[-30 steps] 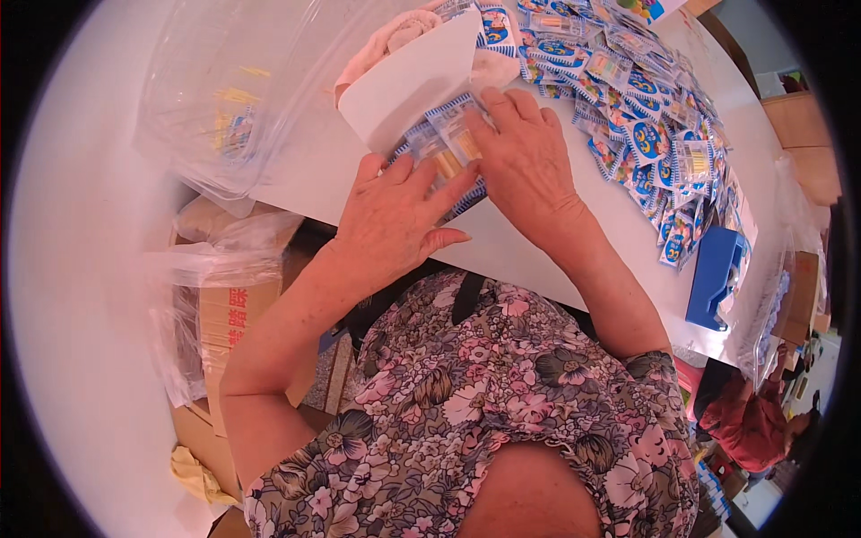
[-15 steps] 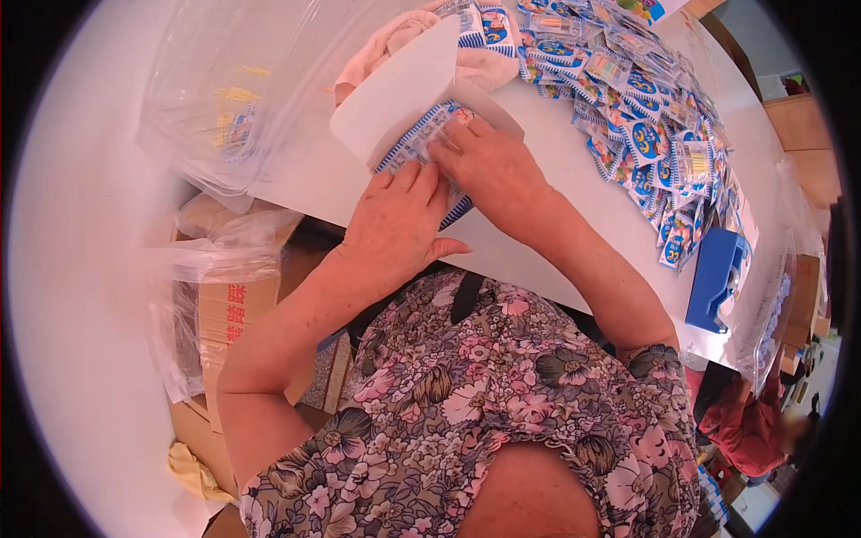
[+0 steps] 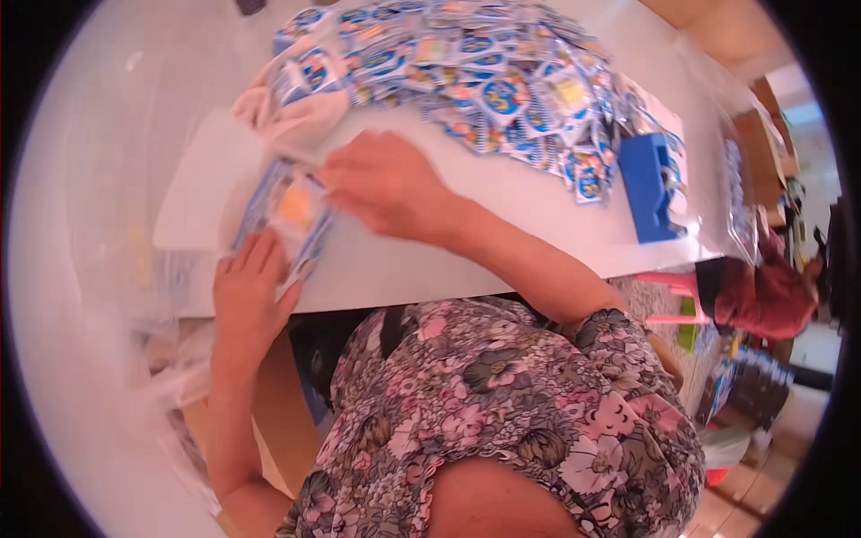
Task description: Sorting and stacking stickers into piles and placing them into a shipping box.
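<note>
A white open box [image 3: 202, 184] lies tilted on the table at left, its flap spread out. Inside it are small clear-and-blue snack-like packets [image 3: 294, 204], the top one showing a yellowish middle. My left hand [image 3: 253, 289] grips the near end of these packets, fingers on top and thumb at the side. Over the far right edge of the box is my right hand [image 3: 387, 184], its fingers curled in and blurred by motion. What those fingers hold, if anything, is hidden.
A big heap of similar packets [image 3: 502, 94] spreads across the table's far side. A pink cloth [image 3: 305, 115] with packets on it lies behind the box. To the right stands a blue holder [image 3: 647, 188]. Another person in a red top [image 3: 771, 296] is farther right.
My view has turned, so the heap and blue holder sit farther left. My right hand has lifted away from my left, toward the box's far edge. The top packet's yellowish middle now shows.
</note>
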Demonstrator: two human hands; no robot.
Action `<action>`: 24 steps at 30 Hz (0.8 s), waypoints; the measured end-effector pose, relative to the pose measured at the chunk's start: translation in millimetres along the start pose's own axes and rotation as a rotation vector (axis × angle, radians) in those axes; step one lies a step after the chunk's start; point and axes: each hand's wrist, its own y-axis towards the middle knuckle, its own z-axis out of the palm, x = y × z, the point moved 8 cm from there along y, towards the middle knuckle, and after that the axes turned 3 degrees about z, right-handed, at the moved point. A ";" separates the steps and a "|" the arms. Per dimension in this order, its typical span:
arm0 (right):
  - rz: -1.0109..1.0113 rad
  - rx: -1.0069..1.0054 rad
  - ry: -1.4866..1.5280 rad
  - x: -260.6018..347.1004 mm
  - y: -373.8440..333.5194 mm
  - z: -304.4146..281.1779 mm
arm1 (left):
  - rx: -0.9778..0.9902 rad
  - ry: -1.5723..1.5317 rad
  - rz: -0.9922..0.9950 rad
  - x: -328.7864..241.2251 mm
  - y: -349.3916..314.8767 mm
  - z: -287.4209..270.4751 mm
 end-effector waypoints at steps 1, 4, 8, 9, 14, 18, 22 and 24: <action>0.069 -0.155 -0.113 -25.0 -11.2 -34.1 | -0.039 -0.005 -0.021 3.6 -0.7 -7.8; 0.395 -0.258 -0.719 -82.1 -62.2 -118.7 | -0.115 0.029 -0.006 -1.7 -7.0 -27.6; 0.709 -0.098 -1.000 -101.9 -109.5 -146.8 | -0.337 -0.258 0.171 -51.5 8.9 -36.5; 0.832 0.040 -0.860 -108.6 -119.9 -136.6 | -0.354 -0.326 0.234 -68.7 22.4 -28.5; 0.756 0.200 -0.663 -35.9 -156.2 -77.4 | -0.326 -0.547 0.332 -132.3 98.4 40.9; 0.710 0.273 -0.496 -15.6 -172.9 -78.3 | -0.163 -0.453 0.319 -146.3 100.3 73.7; 0.540 0.123 -0.434 -3.3 -162.4 -97.4 | -0.250 -0.352 0.342 -153.1 92.0 62.3; 0.491 0.040 -0.443 -3.5 -157.9 -103.2 | -0.300 -0.389 0.330 -158.6 94.3 57.6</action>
